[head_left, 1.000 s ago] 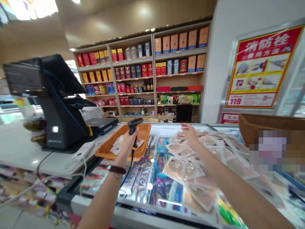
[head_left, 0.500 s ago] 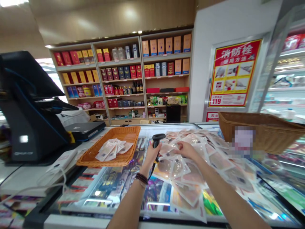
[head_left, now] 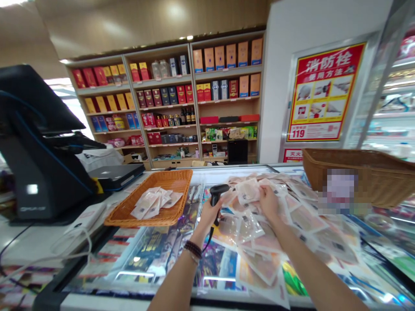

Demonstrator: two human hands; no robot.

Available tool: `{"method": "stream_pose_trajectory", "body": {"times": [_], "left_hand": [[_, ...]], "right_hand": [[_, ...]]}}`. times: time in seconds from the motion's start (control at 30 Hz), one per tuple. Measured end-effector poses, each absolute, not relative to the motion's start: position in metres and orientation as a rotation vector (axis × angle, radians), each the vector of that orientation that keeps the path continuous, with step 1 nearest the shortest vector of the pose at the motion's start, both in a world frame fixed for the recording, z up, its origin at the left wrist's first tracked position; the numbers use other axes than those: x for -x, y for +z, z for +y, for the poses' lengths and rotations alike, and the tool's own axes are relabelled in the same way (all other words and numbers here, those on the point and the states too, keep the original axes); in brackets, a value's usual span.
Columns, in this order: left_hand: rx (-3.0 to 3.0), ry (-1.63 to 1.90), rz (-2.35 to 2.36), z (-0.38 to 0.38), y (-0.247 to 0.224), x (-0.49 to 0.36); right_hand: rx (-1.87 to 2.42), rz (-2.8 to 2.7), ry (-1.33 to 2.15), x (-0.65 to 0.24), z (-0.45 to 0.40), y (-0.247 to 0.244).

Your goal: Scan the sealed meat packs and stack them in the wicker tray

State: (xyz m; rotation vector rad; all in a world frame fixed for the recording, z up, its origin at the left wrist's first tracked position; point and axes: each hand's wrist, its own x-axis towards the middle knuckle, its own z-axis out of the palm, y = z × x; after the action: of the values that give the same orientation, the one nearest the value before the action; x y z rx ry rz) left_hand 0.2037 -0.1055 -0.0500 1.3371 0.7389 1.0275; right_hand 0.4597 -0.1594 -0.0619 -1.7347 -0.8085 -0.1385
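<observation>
My left hand (head_left: 209, 212) is wrapped round the grip of a black handheld barcode scanner (head_left: 219, 190), its head tipped toward the right. In my right hand (head_left: 269, 201) the fingers pinch the right edge of a clear flat packet (head_left: 248, 191), lifted in front of the scanner. Under both hands spreads a loose heap of similar packets (head_left: 303, 216) on the glass top of a freezer (head_left: 132, 259). Left of the scanner sits an orange wicker tray (head_left: 177, 183) with several packets (head_left: 152, 202) lying in it.
A brown basket (head_left: 389, 190) stands at the right. On the left are a black checkout terminal (head_left: 35, 151), a flat dark device (head_left: 116, 175) and a white cable (head_left: 87, 242). Shelves (head_left: 168, 84) of boxed goods and bottles line the back wall, beside a red poster (head_left: 326, 93).
My right hand has moved slightly right and up, raising a packet off the heap toward the scanner. The scanner has turned a little to the right. The view has shifted slightly.
</observation>
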Motion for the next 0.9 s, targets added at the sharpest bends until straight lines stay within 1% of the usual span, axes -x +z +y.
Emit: {"method": "stream_pose_trajectory", "body": {"times": [0.27,0.43,0.9], "left_hand": [[-1.466,0.973,0.642,-0.109,-0.056,-0.211],[-1.478,0.888,0.58,-0.113,-0.05,-0.212],[-1.507,0.868,0.581,-0.115,-0.047,-0.215]], "right_hand": [[1.608,-0.722,-0.116,-0.46,-0.161,-0.062],[1.534,-0.721,-0.117,-0.46,-0.163,-0.06],[1.531,-0.631,-0.12,-0.461,-0.162,-0.059]]}}
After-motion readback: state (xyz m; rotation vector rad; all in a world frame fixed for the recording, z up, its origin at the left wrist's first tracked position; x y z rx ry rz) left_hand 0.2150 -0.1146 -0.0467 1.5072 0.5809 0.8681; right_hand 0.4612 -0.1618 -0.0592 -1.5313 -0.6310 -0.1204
